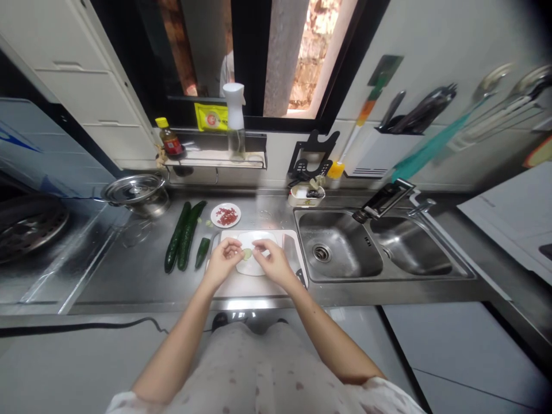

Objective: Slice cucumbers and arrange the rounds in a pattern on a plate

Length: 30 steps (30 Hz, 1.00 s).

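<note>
A thin pale-green cucumber slice [246, 254] is pinched in the fingertips of my left hand [225, 260]. Close by on its other side, my right hand [275, 263] has its thumb and fingers curled together; whether it holds anything is too small to make out. Both hands are above a white plate [251, 269], which rests on a light cutting board [237, 289]. What looks like a knife's dark handle [301, 278] shows at the board's right edge. Left of the board lies a cut piece of cucumber [202, 253], beside two whole cucumbers [173, 244] [188, 238].
Behind the board is a small plate [219, 222] of chopped red pieces. A lidded steel pot [142, 192] stands back left, near the stove [32, 224]. To the right is a double sink [340, 244] with a black faucet [383, 201]. A shelf [215, 163] holds bottles.
</note>
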Motion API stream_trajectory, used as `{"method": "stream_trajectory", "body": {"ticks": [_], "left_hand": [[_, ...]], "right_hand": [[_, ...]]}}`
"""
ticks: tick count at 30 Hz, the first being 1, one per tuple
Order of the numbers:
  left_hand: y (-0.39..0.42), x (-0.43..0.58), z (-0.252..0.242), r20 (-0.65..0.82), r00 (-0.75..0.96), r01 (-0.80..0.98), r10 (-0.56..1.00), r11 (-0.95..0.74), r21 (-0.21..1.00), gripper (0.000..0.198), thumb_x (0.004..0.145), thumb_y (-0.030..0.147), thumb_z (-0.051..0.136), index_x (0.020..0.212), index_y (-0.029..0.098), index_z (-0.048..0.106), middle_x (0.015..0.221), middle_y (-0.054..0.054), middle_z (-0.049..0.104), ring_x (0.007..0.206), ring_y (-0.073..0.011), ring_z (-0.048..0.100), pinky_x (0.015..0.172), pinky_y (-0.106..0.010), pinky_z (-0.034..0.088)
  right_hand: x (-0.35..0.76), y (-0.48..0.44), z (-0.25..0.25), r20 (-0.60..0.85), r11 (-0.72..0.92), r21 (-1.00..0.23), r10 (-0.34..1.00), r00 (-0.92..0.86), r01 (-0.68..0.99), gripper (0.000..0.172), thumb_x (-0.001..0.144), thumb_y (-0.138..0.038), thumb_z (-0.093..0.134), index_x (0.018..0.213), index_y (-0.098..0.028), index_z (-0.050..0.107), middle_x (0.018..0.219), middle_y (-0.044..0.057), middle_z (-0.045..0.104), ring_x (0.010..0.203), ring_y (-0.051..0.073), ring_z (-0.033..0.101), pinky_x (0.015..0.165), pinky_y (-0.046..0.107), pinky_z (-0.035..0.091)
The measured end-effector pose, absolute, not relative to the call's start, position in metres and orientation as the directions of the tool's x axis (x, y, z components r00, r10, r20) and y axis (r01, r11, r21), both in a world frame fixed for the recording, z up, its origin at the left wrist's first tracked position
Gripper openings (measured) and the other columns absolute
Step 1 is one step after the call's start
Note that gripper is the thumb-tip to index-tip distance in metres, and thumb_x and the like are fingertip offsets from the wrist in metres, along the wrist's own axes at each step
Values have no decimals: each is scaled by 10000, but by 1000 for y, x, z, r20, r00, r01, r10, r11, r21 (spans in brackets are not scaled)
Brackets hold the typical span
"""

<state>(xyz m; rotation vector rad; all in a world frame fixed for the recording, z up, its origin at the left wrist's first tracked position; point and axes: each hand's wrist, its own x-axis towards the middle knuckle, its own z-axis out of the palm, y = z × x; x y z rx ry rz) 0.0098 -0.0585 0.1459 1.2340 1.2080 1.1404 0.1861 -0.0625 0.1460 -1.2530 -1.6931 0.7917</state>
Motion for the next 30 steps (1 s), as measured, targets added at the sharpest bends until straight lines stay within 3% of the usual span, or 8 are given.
{"method": "stream_trajectory", "body": {"ticks": [6,10,14,18,21,30], "left_hand": [[-60,18,142,-18,61,70,998,14,997,332,664,373,725,886,172,582,762,-7,602,697,-119,565,649,-220,427],[-63,19,137,-29,-73,96,997,36,995,337,671,421,716,864,171,599,750,-7,608,657,-111,551,607,-213,413],[-66,22,133,-244,-23,32,969,245,969,410,728,558,632,681,152,596,555,20,516,492,-82,460,470,-198,326],[-65,29,137,-404,116,-130,908,417,900,515,738,636,582,779,126,641,576,9,538,427,-52,407,387,-177,210],[-61,31,141,-400,137,-213,906,421,882,475,698,585,659,811,125,626,605,13,546,438,-38,407,376,-155,190],[-56,29,150,-365,121,-237,923,384,892,419,569,385,790,867,134,635,716,-17,622,585,-71,522,464,-154,325]], "right_hand": [[181,-59,143,242,295,-873,953,-182,388,145,844,-288,536,846,-185,638,830,23,657,824,149,587,744,262,456],[182,-59,143,238,288,-869,956,-170,402,169,857,-314,529,820,-182,629,815,23,651,811,150,578,728,257,448],[186,-57,146,313,351,-831,936,-160,432,183,880,-328,522,828,-191,632,845,36,649,849,164,567,752,274,447],[190,-56,151,433,496,-751,868,-242,435,196,915,-317,498,847,-204,643,881,47,650,892,176,556,817,307,434],[193,-55,153,471,556,-696,831,-295,455,196,928,-302,489,875,-208,653,904,51,650,916,185,549,862,335,414],[197,-55,151,475,584,-637,812,-340,504,216,938,-294,473,880,-209,663,905,61,641,916,192,534,873,340,407]]}}
